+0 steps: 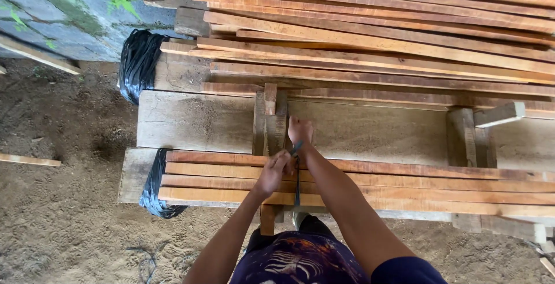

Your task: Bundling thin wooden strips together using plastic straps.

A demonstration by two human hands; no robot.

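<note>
Left hand (pixel 272 171) at centre, its grip pinched on a dark strap (pixel 297 174) that runs down across the near slats (pixel 404 188) toward 6 o'clock. Right hand (pixel 300 131), just beyond at 12 o'clock of the left, rests on the table (pixel 196 122); its fingers are curled by the strap's upper end, but whether that grip is closed on the strap cannot be told. The near slats lie side by side along the table's front edge, stretching from 9 to 3 o'clock. A larger slat pile (pixel 376 35) fills the far side at 12 o'clock. Black strap coils: one (pixel 139 61) at 10 o'clock, one (pixel 155 188) at 8 o'clock beside the slat ends. Sandy ground (pixel 63 214) lies below.
</note>
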